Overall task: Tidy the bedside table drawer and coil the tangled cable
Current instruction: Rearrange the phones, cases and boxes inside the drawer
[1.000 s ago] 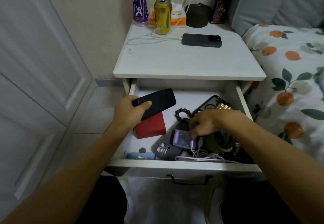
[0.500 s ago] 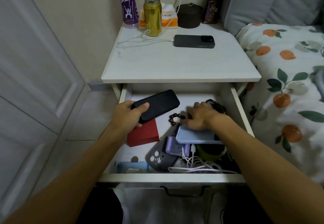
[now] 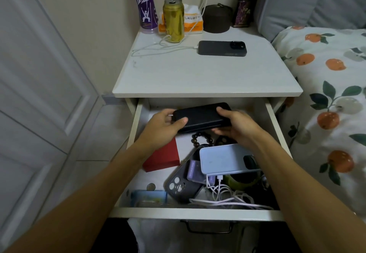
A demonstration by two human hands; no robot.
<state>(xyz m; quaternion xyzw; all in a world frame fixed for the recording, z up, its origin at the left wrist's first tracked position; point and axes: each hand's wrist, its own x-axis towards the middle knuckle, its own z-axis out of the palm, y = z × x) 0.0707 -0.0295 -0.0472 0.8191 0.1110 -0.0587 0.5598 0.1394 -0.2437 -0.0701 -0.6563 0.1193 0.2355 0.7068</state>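
While both hands grip the black phone [image 3: 202,117] above the back of the open drawer [image 3: 198,212], the left hand [image 3: 164,124] curled round its left end and the right hand [image 3: 234,126] round its right end, the clutter below lies unsorted. A tangled white cable [image 3: 223,192] sits at the drawer's front right, plugged into a pale blue phone [image 3: 223,158] that rests tilted on a purple item [image 3: 195,171] and a dark phone case [image 3: 183,187]. A red box [image 3: 164,156] lies under the left forearm; a bead bracelet [image 3: 200,139] lies just below the held phone.

Likely hazards, as a judgement: setting the black phone down blindly could trap the bracelet or knock the blue phone off its unstable perch. Pulling the cable before unplugging it would probably drag the blue phone and the green object [image 3: 240,181] beside it. Loops near the front rim may snag if the drawer is closed. On the bench [image 3: 198,74], a second cable [image 3: 158,48] runs to a dark phone [image 3: 222,48] beside a gold can [image 3: 173,20]; a careless reach could tip the can.
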